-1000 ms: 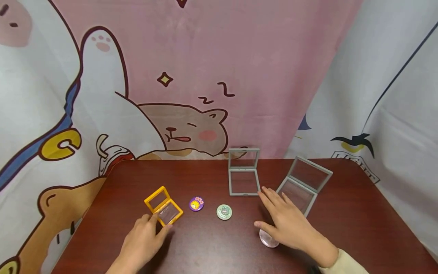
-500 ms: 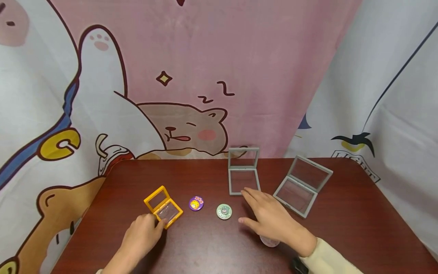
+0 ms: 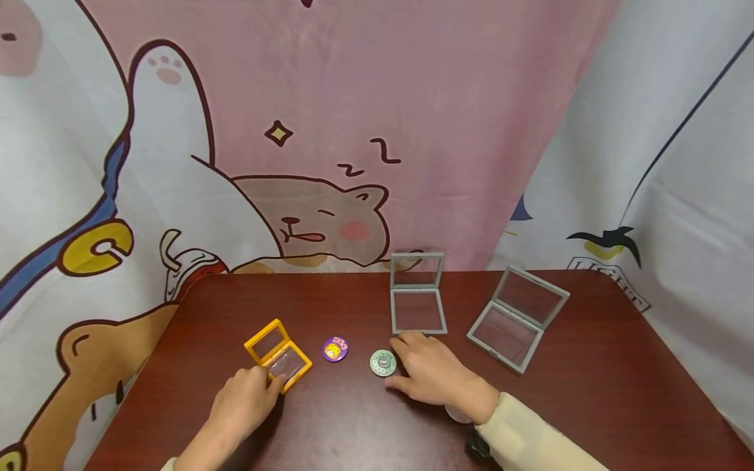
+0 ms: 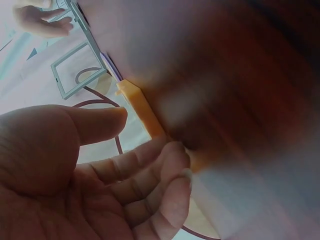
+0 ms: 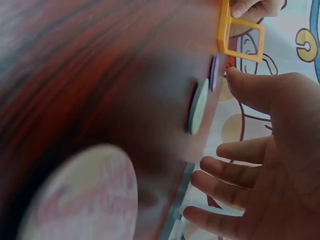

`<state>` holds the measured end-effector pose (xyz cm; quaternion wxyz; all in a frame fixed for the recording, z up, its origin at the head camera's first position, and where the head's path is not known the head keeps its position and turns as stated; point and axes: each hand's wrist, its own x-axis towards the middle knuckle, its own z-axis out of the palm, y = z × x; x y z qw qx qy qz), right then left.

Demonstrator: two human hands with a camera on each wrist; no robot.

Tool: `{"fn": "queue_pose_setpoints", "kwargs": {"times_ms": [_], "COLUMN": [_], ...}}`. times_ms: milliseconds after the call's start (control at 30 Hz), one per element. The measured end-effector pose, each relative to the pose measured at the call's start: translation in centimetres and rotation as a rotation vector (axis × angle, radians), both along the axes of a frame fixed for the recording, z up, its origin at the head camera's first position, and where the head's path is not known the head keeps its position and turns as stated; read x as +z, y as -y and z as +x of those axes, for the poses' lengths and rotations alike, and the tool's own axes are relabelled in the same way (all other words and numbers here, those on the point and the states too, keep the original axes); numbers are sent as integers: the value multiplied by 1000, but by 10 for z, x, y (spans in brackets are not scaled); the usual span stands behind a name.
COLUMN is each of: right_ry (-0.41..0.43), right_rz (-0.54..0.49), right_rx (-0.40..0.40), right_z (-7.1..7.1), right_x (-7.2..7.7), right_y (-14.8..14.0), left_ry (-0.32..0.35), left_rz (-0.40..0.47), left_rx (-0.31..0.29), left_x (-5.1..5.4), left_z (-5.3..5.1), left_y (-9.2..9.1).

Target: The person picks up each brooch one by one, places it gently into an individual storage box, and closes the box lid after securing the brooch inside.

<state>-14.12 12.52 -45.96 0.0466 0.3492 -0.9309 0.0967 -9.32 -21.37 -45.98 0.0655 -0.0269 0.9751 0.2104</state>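
Observation:
In the head view, a small yellow hinged display frame [image 3: 288, 366] stands with its lid raised on the table's left side. My left hand [image 3: 244, 399] is at its near left edge, fingers loosely curled, the thumb over the near corner. In the left wrist view the thumb [image 4: 102, 125] stands apart from the fingers. A round green badge [image 3: 383, 362] lies just left of my right hand [image 3: 432, 373], whose thumb and fingers are spread beside it. A purple badge [image 3: 335, 349] lies between the frame and the green badge. A pink badge [image 5: 85, 200] is partly hidden under the right wrist.
Two grey hinged display frames stand open behind the right hand: one grey frame [image 3: 418, 311] at the back middle, another grey frame [image 3: 506, 335] to its right. The dark red wooden table [image 3: 330, 432] meets a printed curtain [image 3: 459, 131] at the back.
My right hand has moved left from above the pink badge to beside the green badge. The left thumb has shifted slightly inward over the yellow frame's corner.

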Motion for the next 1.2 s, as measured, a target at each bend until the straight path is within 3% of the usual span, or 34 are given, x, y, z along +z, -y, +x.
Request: {"fn": "queue_pose_setpoints", "kwargs": {"times_ms": [133,400,600,867,1200], "right_ry": [36,-46,-34,58,53], "right_rz": [24,69,77,12,-36], "right_rx": [0,18,17,-7,-18], "right_z": [-5,-5,-4,-5,-6], "right_x": [-5,-6,-6,-7,-9], "right_y": [10,23,27,26,26], "left_ry": [10,-5,-21,-75,-78], "left_rz": [0,-25,-46,-81,-80], "left_rx": [-5,-18,-33,-57,-71], "left_x": [0,-1,-1,-2,-1], "left_z": [-1,-3,-2,3,11], "left_y": [0,0,0,0,-4]}}
